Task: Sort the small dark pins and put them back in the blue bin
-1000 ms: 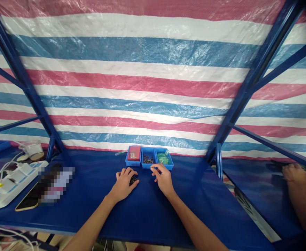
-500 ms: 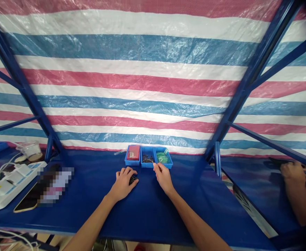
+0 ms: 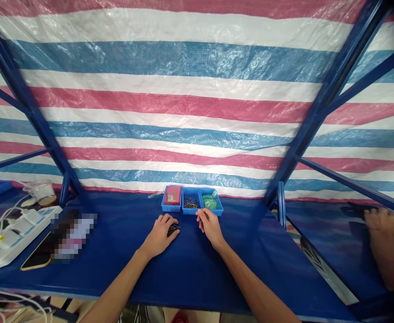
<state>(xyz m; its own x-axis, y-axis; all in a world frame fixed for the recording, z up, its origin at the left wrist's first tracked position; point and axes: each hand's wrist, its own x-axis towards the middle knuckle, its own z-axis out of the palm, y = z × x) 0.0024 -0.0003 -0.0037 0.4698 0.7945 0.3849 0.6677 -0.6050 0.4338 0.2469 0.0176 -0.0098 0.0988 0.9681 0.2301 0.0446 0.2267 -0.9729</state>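
Note:
My left hand (image 3: pixel 161 232) rests on the blue table (image 3: pixel 190 269) with its fingers curled round a small bundle of dark thin pins (image 3: pixel 173 230). My right hand (image 3: pixel 210 225) sits just right of it, fingers pinched together near the front edge of the bins; what it pinches is too small to make out. Three small blue bins stand in a row just beyond both hands: the left bin (image 3: pixel 172 198) holds red parts, the middle bin (image 3: pixel 191 202) holds dark pins, the right bin (image 3: pixel 211 202) holds green parts.
A white power strip (image 3: pixel 13 229) with plugs and cables lies at the left, with a phone (image 3: pixel 38 256) beside it. A clear plastic cup (image 3: pixel 42 192) stands behind. Blue frame posts (image 3: pixel 280 204) rise at both sides. Another person's hand (image 3: pixel 380 222) works at the right.
My right hand has drawn back a little from the bins toward my left hand, and its fingers have closed into a pinch. The left hand has stayed on the bundle of pins.

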